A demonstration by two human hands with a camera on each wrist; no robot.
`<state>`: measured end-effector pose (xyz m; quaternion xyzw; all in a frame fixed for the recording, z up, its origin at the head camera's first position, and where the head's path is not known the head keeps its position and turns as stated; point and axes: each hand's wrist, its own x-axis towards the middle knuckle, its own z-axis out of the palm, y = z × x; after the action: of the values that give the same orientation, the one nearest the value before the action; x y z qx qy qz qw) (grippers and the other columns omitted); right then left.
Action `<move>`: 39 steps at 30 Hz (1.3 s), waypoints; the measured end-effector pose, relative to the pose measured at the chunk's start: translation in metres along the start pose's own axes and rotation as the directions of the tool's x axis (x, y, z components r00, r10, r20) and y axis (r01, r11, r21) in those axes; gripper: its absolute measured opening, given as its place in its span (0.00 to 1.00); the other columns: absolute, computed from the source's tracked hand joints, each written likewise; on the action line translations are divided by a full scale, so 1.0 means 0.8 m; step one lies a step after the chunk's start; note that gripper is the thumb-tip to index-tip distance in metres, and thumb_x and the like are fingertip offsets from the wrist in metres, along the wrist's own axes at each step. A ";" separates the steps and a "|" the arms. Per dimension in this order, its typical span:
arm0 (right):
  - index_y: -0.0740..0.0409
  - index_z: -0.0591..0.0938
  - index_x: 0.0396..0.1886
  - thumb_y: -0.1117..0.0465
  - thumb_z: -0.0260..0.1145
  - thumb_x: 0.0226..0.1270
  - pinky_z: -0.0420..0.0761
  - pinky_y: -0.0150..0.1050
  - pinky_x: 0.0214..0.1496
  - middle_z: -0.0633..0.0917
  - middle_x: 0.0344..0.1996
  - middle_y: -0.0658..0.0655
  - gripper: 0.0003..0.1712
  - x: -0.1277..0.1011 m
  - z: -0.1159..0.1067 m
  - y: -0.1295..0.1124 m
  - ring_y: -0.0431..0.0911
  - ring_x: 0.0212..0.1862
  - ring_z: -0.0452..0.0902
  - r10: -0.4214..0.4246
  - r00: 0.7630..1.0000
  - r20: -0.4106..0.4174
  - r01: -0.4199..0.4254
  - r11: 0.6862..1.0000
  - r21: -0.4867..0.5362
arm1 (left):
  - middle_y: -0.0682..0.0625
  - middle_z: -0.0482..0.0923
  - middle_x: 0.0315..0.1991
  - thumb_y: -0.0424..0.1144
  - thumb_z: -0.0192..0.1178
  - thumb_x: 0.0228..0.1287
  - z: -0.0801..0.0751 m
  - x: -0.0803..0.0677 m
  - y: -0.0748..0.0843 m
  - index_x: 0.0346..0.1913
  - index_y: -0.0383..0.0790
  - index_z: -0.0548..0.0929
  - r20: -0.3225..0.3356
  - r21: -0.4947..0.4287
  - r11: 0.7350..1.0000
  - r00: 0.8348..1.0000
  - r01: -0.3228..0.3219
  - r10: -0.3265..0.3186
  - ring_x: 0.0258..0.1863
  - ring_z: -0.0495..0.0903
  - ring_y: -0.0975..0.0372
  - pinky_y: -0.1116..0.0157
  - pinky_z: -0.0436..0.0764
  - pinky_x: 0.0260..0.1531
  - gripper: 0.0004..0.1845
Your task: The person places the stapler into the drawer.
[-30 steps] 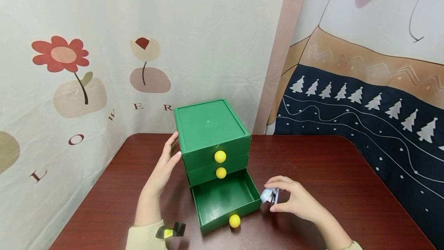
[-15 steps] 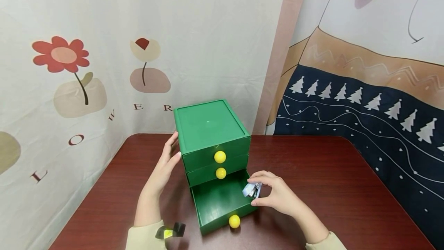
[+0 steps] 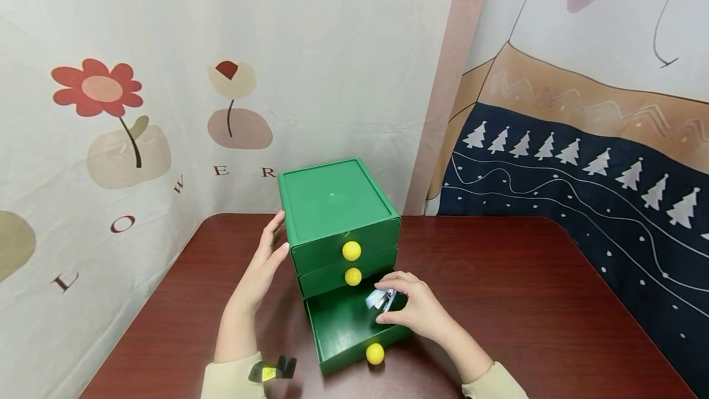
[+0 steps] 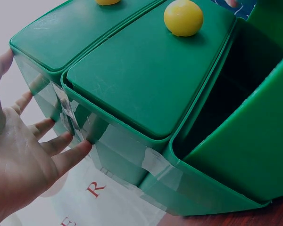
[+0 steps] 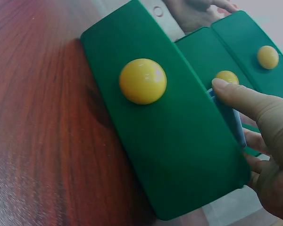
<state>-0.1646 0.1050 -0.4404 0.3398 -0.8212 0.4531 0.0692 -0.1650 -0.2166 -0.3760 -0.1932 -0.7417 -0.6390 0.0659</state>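
A green cabinet of stacked drawers (image 3: 335,202) has round yellow knobs, and its bottom drawer (image 3: 343,357) is pulled out. Over the right part of that drawer, my right hand (image 3: 416,308) pinches a small pale blue stapler (image 3: 378,299) between thumb and fingers. The right wrist view shows the stapler (image 5: 234,125) partly hidden behind the drawer front and my thumb. My left hand (image 3: 256,276) rests against the cabinet's left side. In the left wrist view, the spread fingers of the left hand (image 4: 23,155) touch that side with their tips.
The cabinet stands on a reddish-brown wooden table (image 3: 526,300). Two upper drawers, with yellow knobs (image 3: 351,251), are closed. A printed cloth (image 3: 354,66) hangs behind the table. A black and yellow piece (image 3: 271,370) sits by the left sleeve.
My right hand has carried the stapler leftward, from beside the bottom drawer to over its inside. My left hand and the cabinet have stayed put.
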 end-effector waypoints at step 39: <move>0.58 0.86 0.47 0.57 0.76 0.52 0.74 0.43 0.52 0.83 0.45 0.47 0.21 0.009 0.009 -0.004 0.42 0.49 0.77 0.016 0.985 0.170 0.008 0.990 -0.139 | 0.47 0.43 0.74 0.37 0.42 0.76 0.001 0.001 -0.001 0.76 0.48 0.45 -0.003 -0.015 1.000 1.000 -0.007 0.007 0.71 0.42 0.51 0.43 0.47 0.63 0.31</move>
<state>-0.1669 0.0944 -0.4391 0.3702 -0.8544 0.3640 0.0212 -0.1660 -0.2154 -0.3764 -0.1953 -0.7359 -0.6447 0.0678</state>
